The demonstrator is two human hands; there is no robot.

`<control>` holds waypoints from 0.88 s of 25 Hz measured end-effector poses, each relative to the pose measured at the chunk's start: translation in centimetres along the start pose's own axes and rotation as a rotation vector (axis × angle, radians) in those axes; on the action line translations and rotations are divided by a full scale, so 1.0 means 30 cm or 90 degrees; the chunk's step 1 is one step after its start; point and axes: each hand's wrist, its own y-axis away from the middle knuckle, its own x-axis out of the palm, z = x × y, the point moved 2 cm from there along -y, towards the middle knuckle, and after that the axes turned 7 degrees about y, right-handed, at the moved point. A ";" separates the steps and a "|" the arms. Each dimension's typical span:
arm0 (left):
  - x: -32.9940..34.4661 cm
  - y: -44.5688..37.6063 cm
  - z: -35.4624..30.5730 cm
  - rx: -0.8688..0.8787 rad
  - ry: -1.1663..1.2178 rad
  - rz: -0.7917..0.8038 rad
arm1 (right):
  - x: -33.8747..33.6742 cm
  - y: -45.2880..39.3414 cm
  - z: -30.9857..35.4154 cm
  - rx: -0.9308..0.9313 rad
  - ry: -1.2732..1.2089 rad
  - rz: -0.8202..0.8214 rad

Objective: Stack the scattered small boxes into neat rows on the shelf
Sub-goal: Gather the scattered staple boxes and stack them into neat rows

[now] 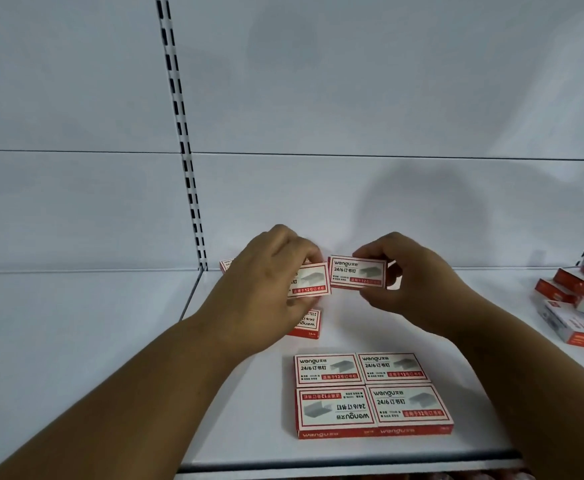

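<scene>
Nearest the lens, four staple boxes (370, 393) laid flat in a two-by-two block near the front edge of the white shelf (474, 445), sides touching, the front-left one printed upside down relative to the other three. Farther back, left hand (266, 282) with its grip closed round a red-and-white box (313, 280), fingers curled over the top edge, box lifted off the shelf and facing the camera. Just beside it, right hand (411, 282) with its grip pinching a second box (358, 273) by its right end, label upright, near edge almost meeting the left-held box. Under the left hand, another box (309, 323) lying flat on the shelf, partly hidden. Behind the left wrist, a corner of one more box (226, 264) against the back panel. Far right, a loose heap of boxes (581, 299), tilted at mixed angles. Left of centre, a slotted upright (179, 133) running up the back wall.
</scene>
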 end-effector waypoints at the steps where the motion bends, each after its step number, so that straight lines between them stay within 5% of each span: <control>1: -0.004 0.001 -0.008 -0.004 0.018 0.004 | -0.008 0.003 0.015 0.002 -0.012 0.019; 10: -0.021 0.029 -0.118 -0.143 0.125 0.290 | -0.114 0.103 0.002 0.090 -0.101 0.268; 15: -0.003 0.072 -0.147 -0.120 0.072 0.349 | -0.110 0.195 -0.004 0.047 -0.039 0.280; 22: 0.063 0.010 -0.109 -0.115 -0.010 0.325 | -0.060 0.119 -0.057 0.148 -0.069 0.223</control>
